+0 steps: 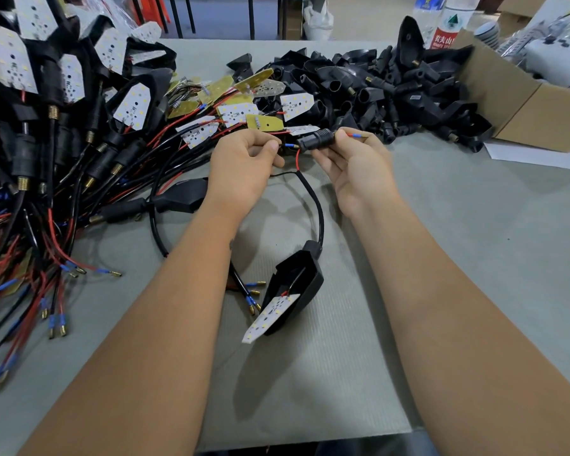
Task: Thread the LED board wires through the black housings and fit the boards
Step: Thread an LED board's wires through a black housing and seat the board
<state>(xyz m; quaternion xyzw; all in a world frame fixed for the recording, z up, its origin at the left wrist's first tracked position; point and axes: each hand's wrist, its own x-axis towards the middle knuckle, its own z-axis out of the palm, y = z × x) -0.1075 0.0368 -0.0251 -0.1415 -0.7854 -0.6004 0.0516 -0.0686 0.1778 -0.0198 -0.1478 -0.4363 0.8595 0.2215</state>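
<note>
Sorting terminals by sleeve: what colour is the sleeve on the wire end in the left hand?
Blue sleeve, pinched by the left hand; head view.

Your grey table (474,225) carries a housing (297,287) with its board (270,319). Wired assemblies (46,143) heap left; empty housings (375,90) and a box (520,103) sit far right

Ribbed black plastic sleeve (316,139); red wire (297,159) with blue-collared brass tip (290,145). Black angular plastic housing (301,281); white LED board (270,319), pale yellow dots. Grey-green table mat (441,225). Brown cardboard box (520,106).
</note>
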